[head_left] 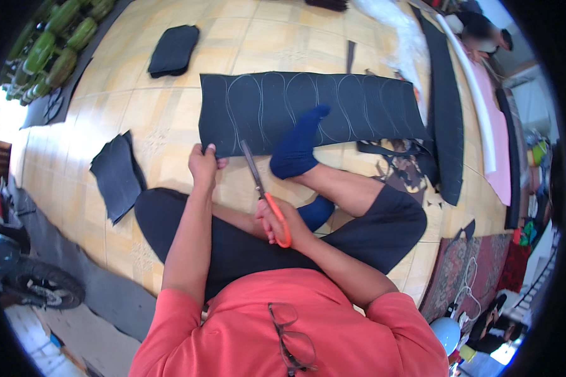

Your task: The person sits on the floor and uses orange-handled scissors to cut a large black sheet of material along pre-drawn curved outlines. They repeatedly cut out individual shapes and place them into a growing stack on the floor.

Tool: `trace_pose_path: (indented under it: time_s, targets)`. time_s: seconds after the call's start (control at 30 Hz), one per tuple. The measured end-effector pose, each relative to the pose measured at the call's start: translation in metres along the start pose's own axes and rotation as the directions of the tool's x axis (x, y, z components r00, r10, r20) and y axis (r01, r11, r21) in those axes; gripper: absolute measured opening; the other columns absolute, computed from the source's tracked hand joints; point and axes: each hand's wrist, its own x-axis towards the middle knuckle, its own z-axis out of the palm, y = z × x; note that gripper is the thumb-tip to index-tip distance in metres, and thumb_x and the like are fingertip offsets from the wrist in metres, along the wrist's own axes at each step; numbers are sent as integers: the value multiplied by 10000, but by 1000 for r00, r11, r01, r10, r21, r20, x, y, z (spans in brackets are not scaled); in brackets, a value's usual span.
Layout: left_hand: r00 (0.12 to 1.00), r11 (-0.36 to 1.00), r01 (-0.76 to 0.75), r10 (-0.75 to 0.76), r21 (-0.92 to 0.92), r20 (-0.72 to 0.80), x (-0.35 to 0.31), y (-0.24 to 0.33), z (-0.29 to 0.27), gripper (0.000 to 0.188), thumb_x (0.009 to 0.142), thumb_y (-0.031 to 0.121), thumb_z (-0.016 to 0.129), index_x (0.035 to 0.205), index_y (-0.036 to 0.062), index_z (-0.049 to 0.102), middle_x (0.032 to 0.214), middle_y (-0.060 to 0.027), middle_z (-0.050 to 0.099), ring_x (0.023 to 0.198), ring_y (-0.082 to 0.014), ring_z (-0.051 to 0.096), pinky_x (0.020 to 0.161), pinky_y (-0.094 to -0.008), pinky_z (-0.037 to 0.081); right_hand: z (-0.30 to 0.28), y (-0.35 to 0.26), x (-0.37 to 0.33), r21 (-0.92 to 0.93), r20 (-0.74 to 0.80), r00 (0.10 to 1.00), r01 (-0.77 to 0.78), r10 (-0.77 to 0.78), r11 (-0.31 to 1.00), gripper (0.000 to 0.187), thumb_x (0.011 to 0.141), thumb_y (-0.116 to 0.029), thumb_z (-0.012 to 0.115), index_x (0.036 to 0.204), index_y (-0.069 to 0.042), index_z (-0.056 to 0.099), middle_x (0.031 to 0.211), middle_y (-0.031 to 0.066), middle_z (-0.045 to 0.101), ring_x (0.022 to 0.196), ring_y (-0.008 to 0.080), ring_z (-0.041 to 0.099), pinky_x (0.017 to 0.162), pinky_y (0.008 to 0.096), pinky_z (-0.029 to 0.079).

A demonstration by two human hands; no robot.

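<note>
A black sheet of material (270, 113) lies flat on the tiled floor in front of me, marked with a row of pale curved outlines. My left hand (205, 164) pinches its near left edge between thumb and fingers. Scissors with orange handles (254, 169) are gripped in my right hand (280, 221). Their blades point away from me, and the tips reach the sheet's near edge just right of my left hand. Whether the blades are parted is hard to make out. My foot in a dark blue sock (300, 144) rests on the sheet.
Stacks of cut black pieces lie at the left (116, 178) and far left (173, 51). Dark offcuts (399, 164) are right of my foot. Long rolls and a pink sheet (493, 144) run along the right, near another person (478, 31). A motorcycle wheel (47, 283) stands lower left.
</note>
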Motion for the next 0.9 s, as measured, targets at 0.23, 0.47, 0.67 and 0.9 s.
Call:
trace_pose_path:
  time_s: [0.23, 0.47, 0.67, 0.9]
  targets:
    - [984, 994, 78, -88, -73, -156, 23, 22, -94, 233, 936, 172, 564, 1070, -13, 522, 931, -142, 617, 695, -213, 628, 579, -316, 559, 18, 5, 17, 67, -105, 985, -131, 138, 989, 527, 995, -493, 395, 852, -2, 522, 541, 28, 453, 379, 112, 451, 351, 257, 399]
    - [924, 901, 382, -373, -207, 81, 31, 4, -59, 403, 906, 273, 643, 1155, -10, 500, 1046, -121, 596, 829, -250, 607, 717, -383, 581, 31, 8, 36, 173, -17, 923, -377, 385, 910, 648, 938, -631, 382, 822, -6, 507, 536, 35, 435, 363, 141, 447, 342, 281, 403]
    - [907, 872, 419, -389, -255, 161, 24, -18, -42, 256, 957, 83, 516, 1195, -12, 514, 1113, -135, 603, 938, -262, 641, 743, -375, 586, 20, 9, 58, 67, 114, 908, -411, 403, 909, 733, 890, -709, 393, 820, 10, 520, 548, 41, 448, 394, 151, 484, 369, 289, 435]
    - [928, 887, 363, -316, -285, 196, 10, 2, -41, 246, 942, 31, 524, 1182, -24, 518, 1100, -132, 605, 941, -251, 641, 753, -380, 585, 22, -5, 65, 7, 113, 905, -413, 409, 911, 648, 946, -645, 340, 818, -27, 491, 520, 41, 449, 367, 145, 470, 362, 274, 408]
